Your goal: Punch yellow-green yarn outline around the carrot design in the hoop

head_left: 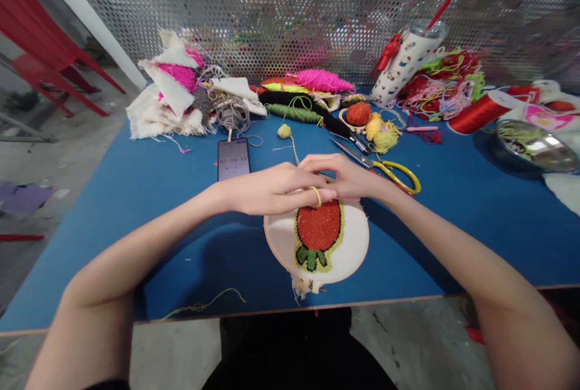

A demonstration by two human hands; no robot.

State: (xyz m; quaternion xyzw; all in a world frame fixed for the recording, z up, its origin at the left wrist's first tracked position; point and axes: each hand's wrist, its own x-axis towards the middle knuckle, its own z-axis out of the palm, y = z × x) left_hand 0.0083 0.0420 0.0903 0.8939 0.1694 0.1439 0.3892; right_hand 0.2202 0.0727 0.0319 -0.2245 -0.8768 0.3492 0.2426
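A round embroidery hoop (pixel 361 239) with white cloth lies near the front of the table, its screw end toward me. On the cloth is a looped-yarn motif (pixel 319 227), red with a black outline, green leaves and a yellow-green border. My left hand (pixel 283 189) reaches across the hoop's far part, fingers pressed together, a yellow loop around one finger. Curled against it, my right hand (pixel 339 174) has bent fingers at the far rim. What the fingertips of both hands hold is hidden. A strand of yellow-green yarn (pixel 295 150) runs from behind my hands to a small ball (pixel 284 131).
Yellow-handled scissors (pixel 399 174) lie right of my hands. A phone (pixel 234 159) with a timer lies left. Behind are cloth scraps (pixel 170 91), yarn bundles (pixel 317 81), a tilted tumbler (pixel 403 64), a red thread spool (pixel 478 113) and a metal bowl (pixel 550 147).
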